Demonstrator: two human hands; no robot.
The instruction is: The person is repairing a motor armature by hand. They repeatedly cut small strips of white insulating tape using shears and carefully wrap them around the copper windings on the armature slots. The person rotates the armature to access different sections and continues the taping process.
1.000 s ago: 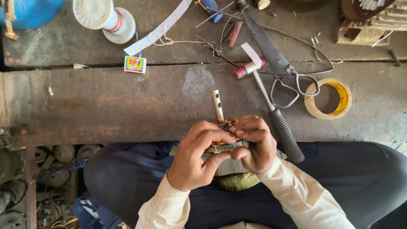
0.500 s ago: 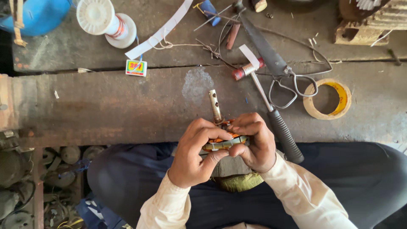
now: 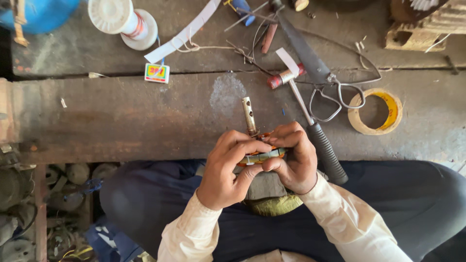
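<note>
Both hands, left hand (image 3: 228,167) and right hand (image 3: 293,157), close around what looks like 1 motor armature (image 3: 259,156), its shaft (image 3: 249,115) pointing away from the body.

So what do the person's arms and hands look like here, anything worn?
Both hands, left hand and right hand, are bare: no gloves, and no rings or watch that I can see. Both arms wear long cream-coloured sleeves, loosely creased, ending at the wrists.

A white spool (image 3: 121,22) stands near the bench's (image 3: 121,116) far left corner; scissors (image 3: 320,73), a hammer (image 3: 310,121) and a tape roll (image 3: 376,111) lie toward its right.
</note>
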